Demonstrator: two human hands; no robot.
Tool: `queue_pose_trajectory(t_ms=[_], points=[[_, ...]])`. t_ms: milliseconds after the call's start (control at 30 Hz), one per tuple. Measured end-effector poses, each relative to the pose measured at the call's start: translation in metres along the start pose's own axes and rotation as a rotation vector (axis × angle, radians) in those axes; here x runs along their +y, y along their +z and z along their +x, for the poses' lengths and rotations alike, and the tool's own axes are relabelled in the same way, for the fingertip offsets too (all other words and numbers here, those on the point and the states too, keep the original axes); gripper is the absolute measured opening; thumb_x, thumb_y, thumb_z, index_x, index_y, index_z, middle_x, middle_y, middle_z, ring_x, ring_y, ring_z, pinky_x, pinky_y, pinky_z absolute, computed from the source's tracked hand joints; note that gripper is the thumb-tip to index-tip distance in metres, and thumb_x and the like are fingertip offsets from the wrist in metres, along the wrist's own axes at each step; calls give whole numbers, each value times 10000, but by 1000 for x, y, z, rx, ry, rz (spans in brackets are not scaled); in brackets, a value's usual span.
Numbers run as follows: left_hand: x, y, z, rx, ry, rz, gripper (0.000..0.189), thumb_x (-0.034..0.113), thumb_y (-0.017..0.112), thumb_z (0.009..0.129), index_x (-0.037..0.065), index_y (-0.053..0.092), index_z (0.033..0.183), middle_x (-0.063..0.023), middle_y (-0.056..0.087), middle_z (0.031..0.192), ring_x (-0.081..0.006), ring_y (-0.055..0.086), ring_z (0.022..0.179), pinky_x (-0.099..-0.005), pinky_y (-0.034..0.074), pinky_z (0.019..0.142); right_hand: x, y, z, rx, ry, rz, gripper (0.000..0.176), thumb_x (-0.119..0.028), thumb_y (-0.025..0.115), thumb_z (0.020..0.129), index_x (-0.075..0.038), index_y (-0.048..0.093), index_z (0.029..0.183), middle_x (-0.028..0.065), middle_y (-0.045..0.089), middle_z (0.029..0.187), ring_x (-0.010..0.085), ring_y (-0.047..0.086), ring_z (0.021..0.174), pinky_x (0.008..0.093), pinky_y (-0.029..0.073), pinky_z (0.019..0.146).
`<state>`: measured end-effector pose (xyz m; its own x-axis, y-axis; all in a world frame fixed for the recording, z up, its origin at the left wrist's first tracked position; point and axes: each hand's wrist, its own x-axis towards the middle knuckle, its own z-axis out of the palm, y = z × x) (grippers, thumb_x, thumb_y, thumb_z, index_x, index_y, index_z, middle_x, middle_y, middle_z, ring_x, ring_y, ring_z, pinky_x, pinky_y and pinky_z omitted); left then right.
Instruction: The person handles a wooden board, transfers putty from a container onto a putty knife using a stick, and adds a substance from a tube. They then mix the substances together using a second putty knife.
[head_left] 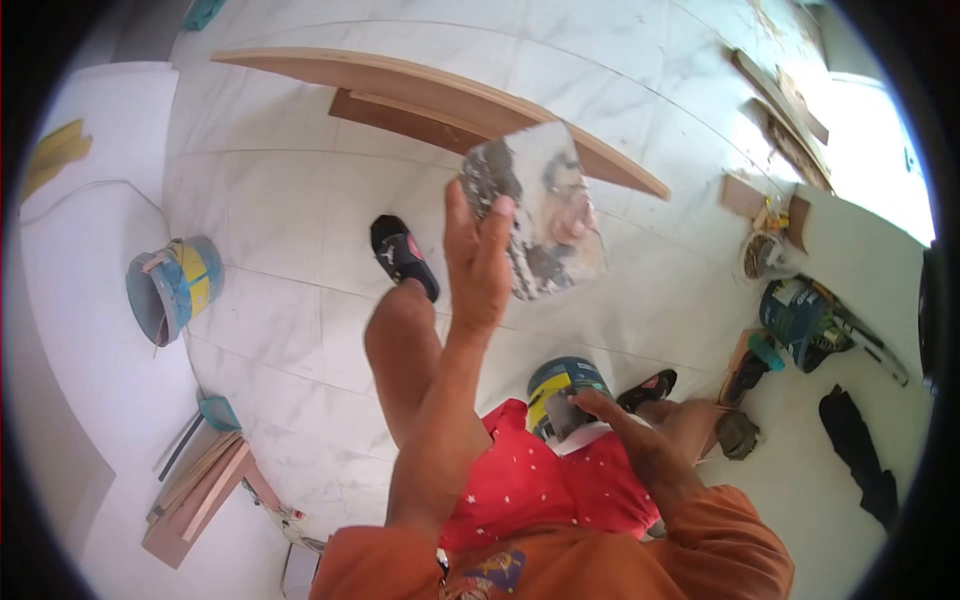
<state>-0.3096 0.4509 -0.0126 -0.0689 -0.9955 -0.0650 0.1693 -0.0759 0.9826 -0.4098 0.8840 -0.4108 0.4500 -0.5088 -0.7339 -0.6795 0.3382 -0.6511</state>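
My left hand (pixel 478 262) is raised in the middle of the view and grips the lower left edge of a flat square board (pixel 540 210) smeared with grey and pinkish filler. It is held tilted above the floor. My right hand (pixel 612 418) is lower right, by my knee, closed on a grey putty knife (pixel 563 418) whose blade rests in the mouth of a blue and yellow can (pixel 562 385). The can sits against my red shorts (pixel 540 480). The inside of the can is hidden.
Long wooden boards (pixel 440 90) lie on the marble floor ahead. A blue bucket (pixel 175 285) stands left, a stack of wood offcuts (pixel 200 480) lower left. A green power tool (pixel 800 320), black cloth (pixel 860 450) and scraps lie right. My feet wear black sandals (pixel 403 255).
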Motion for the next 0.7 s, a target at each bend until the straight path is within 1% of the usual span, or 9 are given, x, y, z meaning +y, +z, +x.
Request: queue_pose_trajectory(t_ms=[33, 67, 167, 233, 300, 400, 533, 600, 700], points=[[7, -9, 7, 22, -41, 33, 430, 163, 540, 967, -11, 399, 1333, -98, 562, 1203, -143, 516, 1059, -288, 406, 949, -23, -12, -8, 16, -35, -55, 366, -314, 486, 978, -24, 655, 1125, 186, 694, 1017, 292, 678, 954, 394, 526, 860], [13, -13, 10, 40, -94, 81, 494, 169, 553, 959, -13, 365, 1378, -109, 537, 1256, -167, 507, 1115, -303, 393, 987, -38, -26, -18, -128, 26, 115, 421, -354, 509, 943, -19, 660, 1148, 249, 683, 1026, 355, 660, 1023, 423, 501, 912], [6, -25, 40, 165, -224, -13, 514, 176, 561, 945, 26, 373, 1400, -108, 511, 1294, -192, 518, 1159, -339, 429, 984, -77, -15, 27, -272, -78, -351, 478, -404, 530, 917, -21, 653, 1175, 245, 689, 1034, 379, 647, 1051, 444, 483, 936], [24, -40, 61, 73, -214, -27, 439, 173, 542, 944, 52, 414, 1346, -96, 526, 1253, -188, 527, 1142, -345, 449, 957, -157, -64, 39, -95, 331, 312, 493, -424, 552, 900, -27, 653, 1175, 222, 700, 1036, 358, 657, 1033, 433, 495, 895], [18, -39, 66, 54, -202, 40, 372, 169, 546, 949, 51, 444, 1288, -78, 550, 1197, -174, 535, 1102, -324, 446, 939, -156, -34, 94, 38, 168, 476, 510, -438, 548, 904, -23, 643, 1185, 183, 705, 1033, 320, 662, 1017, 412, 487, 888], [12, -56, 82, 40, -148, 128, 371, 161, 567, 961, 36, 446, 1289, -69, 577, 1158, -149, 547, 1051, -289, 439, 915, -213, -82, 117, 85, -175, 1079, 509, -415, 573, 899, -12, 628, 1205, 175, 681, 1078, 308, 622, 1082, 398, 463, 916], [45, -46, 99, -4, -14, 155, 447, 163, 550, 941, 16, 411, 1340, -122, 541, 1240, -206, 532, 1113, -339, 427, 966, -286, -154, 132, 127, 76, 914, 498, -377, 604, 895, 15, 633, 1201, 176, 682, 1091, 268, 621, 1082, 382, 469, 911], [41, -47, 105, -29, 21, 117, 458, 170, 547, 936, 13, 406, 1342, -131, 530, 1261, -225, 528, 1131, -354, 419, 984, -285, -170, 125, 124, 148, 897, 492, -357, 620, 893, 28, 635, 1199, 176, 682, 1097, 248, 620, 1082, 374, 471, 908], [47, -56, 120, -75, -43, 200, 484, 177, 552, 927, 16, 391, 1354, -134, 527, 1281, -235, 526, 1158, -365, 404, 1016, -253, -150, 149, -4, 103, 1136, 473, -351, 604, 904, -4, 638, 1223, 183, 664, 1200, 241, 611, 1155, 357, 468, 939]])
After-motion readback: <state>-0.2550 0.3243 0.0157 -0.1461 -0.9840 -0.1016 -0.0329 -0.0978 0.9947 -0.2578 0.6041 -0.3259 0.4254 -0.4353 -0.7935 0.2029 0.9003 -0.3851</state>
